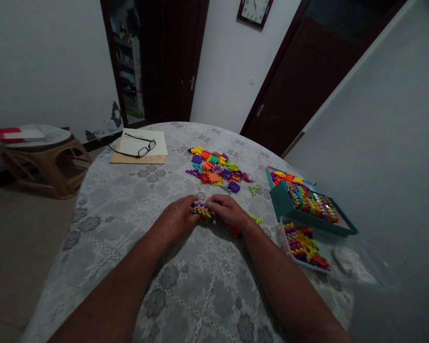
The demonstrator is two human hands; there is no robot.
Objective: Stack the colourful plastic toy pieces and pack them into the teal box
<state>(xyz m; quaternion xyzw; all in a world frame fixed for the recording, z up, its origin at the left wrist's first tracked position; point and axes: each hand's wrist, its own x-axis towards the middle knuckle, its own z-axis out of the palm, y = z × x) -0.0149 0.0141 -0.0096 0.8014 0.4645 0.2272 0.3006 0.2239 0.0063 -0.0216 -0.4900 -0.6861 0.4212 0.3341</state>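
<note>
Between my two hands, a little above the tablecloth or resting on it, is a small stack of colourful toothed plastic building pieces (202,212). My left hand (180,212) grips the stack from the left, thumb in front and fingers behind. On the other side my right hand (227,208) pinches its right end with thumb and fingers. A red piece (235,231) and a yellow-green piece (254,218) lie partly hidden by my right wrist. Beyond the hands spreads a loose pile of similar gear-like pieces (216,170), with a green triangular piece (253,190) apart from it.
At the right stand a teal box (280,202) with rows of stacked pieces and a clear plastic tub (288,245) holding more. Glasses (143,150) rest on papers (160,138) at the far left of the table (186,295). A stool (50,152) stands beyond.
</note>
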